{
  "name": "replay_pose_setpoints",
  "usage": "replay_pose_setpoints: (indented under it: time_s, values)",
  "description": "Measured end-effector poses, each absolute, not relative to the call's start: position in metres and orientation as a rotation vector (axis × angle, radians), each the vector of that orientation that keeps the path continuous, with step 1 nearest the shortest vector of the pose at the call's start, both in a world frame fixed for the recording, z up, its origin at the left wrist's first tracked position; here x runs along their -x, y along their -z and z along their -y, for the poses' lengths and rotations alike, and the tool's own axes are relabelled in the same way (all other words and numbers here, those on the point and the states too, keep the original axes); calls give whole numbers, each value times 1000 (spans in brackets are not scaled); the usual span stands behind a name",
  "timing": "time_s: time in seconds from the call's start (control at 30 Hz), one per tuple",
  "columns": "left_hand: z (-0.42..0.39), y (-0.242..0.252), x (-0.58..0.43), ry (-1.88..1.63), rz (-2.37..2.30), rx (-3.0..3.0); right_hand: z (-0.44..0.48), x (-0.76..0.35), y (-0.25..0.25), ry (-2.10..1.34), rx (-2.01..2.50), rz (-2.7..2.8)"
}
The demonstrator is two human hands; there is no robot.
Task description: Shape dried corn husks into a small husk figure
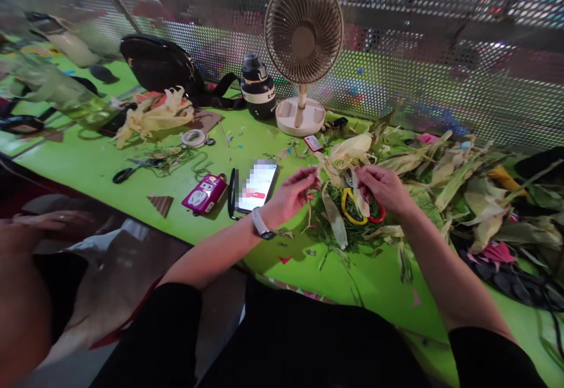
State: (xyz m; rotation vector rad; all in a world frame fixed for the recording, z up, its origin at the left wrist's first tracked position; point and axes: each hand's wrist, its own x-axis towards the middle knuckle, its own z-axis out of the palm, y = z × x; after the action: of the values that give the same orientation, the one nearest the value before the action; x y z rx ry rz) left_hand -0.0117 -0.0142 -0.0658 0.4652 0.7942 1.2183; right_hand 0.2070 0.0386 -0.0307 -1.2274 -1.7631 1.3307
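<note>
My left hand [293, 194], with a watch on the wrist, pinches a pale strip of corn husk [333, 214] above the green table [132, 170]. My right hand [382, 187] grips the same husk material from the other side, a few centimetres away. Under both hands lies a heap of green strands [352, 229] and scissors with yellow and red handles [359, 217]. More dried husks [458, 170] are piled to the right.
A phone [257, 187] and a pink power bank [205, 193] lie left of my hands. Behind stand a beige desk fan [303, 53], a dark bottle [258, 87] and a black bag [158, 64]. Black scissors [130, 170] lie at left. Another person's hand [53, 220] rests at far left.
</note>
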Motion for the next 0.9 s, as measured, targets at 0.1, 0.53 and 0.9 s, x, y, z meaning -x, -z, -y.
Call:
replay_pose_setpoints:
  time_s: [0.1, 0.53, 0.9]
  values:
    - [18, 61, 22, -1287, -925, -330, -40, -205, 34, -1318, 1201, 1825]
    - [-46, 33, 104, -1829, -989, -179, -49, -217, 38, -1009, 1258, 2056]
    - [-50, 66, -7, -1096, -1278, -1326, -64, -242, 29, -360, 1600, 2489]
